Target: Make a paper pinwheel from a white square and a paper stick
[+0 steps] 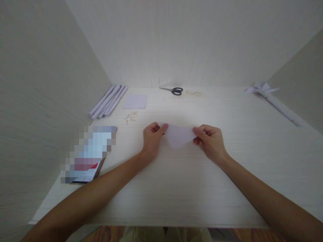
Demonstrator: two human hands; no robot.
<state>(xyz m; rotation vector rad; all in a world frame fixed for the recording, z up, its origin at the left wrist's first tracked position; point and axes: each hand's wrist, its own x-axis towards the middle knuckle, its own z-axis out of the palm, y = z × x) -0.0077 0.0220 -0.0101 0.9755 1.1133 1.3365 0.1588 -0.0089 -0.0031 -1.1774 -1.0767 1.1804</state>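
Note:
A small white folded paper (178,136), triangular with its point towards me, is held just above the pale wooden table (176,188) at its middle. My left hand (152,139) pinches the paper's left corner between thumb and fingers. My right hand (210,139) pinches its right corner in the same way. Both forearms reach in from the near edge.
Several rolled white paper tubes (108,101) lie at the back left beside a flat white sheet (135,101) and small wooden bits (130,116). Scissors (174,90) lie at the back. A paper pinwheel on a tube (272,99) rests at the right wall. A blurred packet (88,154) lies left.

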